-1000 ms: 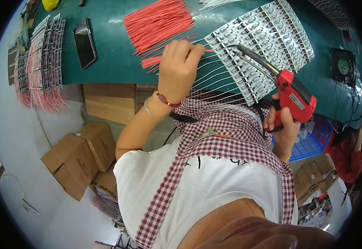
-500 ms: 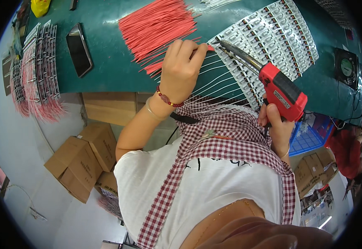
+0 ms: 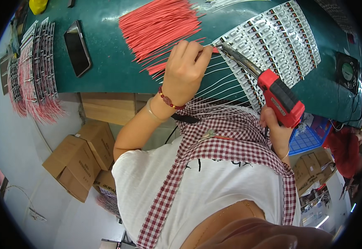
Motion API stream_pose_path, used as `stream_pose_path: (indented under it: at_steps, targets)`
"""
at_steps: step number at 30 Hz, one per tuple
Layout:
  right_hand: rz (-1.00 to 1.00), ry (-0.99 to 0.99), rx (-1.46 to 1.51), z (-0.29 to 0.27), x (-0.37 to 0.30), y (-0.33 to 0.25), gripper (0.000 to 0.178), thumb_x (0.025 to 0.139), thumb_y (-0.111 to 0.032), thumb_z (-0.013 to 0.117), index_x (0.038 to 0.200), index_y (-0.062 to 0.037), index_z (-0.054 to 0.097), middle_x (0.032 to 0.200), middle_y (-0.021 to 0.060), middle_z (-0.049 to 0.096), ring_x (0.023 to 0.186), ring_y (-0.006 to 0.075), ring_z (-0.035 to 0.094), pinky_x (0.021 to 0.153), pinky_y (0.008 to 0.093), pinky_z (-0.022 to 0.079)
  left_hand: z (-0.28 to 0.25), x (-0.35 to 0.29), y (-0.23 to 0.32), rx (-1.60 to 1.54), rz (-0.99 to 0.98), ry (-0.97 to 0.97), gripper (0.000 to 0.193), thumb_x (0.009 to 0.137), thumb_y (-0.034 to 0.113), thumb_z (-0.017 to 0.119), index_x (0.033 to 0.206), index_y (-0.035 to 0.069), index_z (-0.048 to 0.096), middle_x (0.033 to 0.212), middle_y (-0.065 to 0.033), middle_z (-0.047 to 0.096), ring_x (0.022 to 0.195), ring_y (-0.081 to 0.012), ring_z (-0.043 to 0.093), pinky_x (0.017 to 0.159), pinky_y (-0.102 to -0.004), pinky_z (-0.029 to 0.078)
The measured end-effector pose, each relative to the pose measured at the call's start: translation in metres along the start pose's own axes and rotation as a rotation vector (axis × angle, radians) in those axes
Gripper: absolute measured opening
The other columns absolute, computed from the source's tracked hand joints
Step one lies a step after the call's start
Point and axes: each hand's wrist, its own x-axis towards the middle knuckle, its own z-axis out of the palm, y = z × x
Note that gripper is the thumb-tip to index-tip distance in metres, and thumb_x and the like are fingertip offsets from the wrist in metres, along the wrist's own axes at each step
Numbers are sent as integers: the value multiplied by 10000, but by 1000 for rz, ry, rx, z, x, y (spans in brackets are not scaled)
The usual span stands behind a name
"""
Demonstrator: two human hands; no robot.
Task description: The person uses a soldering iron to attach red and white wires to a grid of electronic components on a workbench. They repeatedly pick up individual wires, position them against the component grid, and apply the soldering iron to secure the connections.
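Observation:
My left hand (image 3: 185, 70) is closed in a pinch at the near left corner of a panel of small white circuit boards (image 3: 278, 39). Between its fingertips is a thin wire, mostly hidden, with a bit of red showing beside the thumb. My right hand (image 3: 275, 129) grips a red and black soldering gun (image 3: 281, 97) by its handle. The gun's dark tip meets the panel's corner, right by my left fingertips. White wires (image 3: 220, 88) run from the panel's left edge toward my apron. A thick pile of red wires (image 3: 158, 29) lies just beyond my left hand.
On the green table (image 3: 104, 45) are a phone (image 3: 78, 49), stacked wired boards (image 3: 37, 62) at left and a round-dialled black device (image 3: 348, 70) at right. More white wires (image 3: 231, 3) lie at the far edge. A blue basket (image 3: 307, 139) and cardboard boxes (image 3: 75, 162) stand below.
My left hand has shifted slightly to the right, toward the panel's corner. The soldering gun's body has dropped a little, while its tip stays by the same corner.

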Motion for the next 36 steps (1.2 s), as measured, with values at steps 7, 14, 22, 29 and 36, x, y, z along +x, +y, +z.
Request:
stream_pose_path:
  at_steps: [7, 14, 22, 29, 36]
  targets:
    - [-58, 60, 114, 1, -4, 4, 271, 832, -113, 686, 1070, 6, 633, 825, 53, 633, 714, 136, 584, 643, 282, 460, 2, -1, -1, -4, -3, 6, 289, 681, -62, 635, 954, 16, 686, 808, -73, 558, 737, -223, 539, 638, -325, 460]
    - [59, 26, 39, -3, -4, 3, 274, 797, -125, 743, 1043, -34, 661, 922, 65, 670, 813, 163, 635, 719, 306, 505, 2, -1, 1, -5, -8, -6, 288, 679, -62, 635, 951, 17, 686, 809, -72, 553, 741, -223, 538, 639, -328, 459]
    - [-172, 61, 36, 2, -4, 12, 355, 900, -194, 622, 1144, 59, 567, 606, 47, 542, 506, 101, 474, 474, 246, 356, 2, 0, 1, 1, -8, 5, 280, 679, -58, 638, 945, 18, 683, 806, -71, 545, 735, -222, 536, 640, -329, 460]
    - [-155, 74, 251, 6, -2, -7, 457, 900, -308, 629, 1173, 51, 557, 584, 52, 525, 467, 96, 435, 442, 236, 310, 6, 0, 0, 75, 5, 19, 232, 687, -26, 660, 913, 27, 676, 798, -61, 533, 732, -220, 534, 654, -325, 449]
    - [-94, 30, 387, 2, -7, 7, 453, 904, -297, 625, 1193, 42, 538, 592, 62, 527, 477, 108, 450, 452, 238, 320, 0, 0, 6, 67, 67, 59, 276, 665, -26, 661, 935, 32, 684, 798, -51, 552, 707, -207, 524, 629, -306, 427]
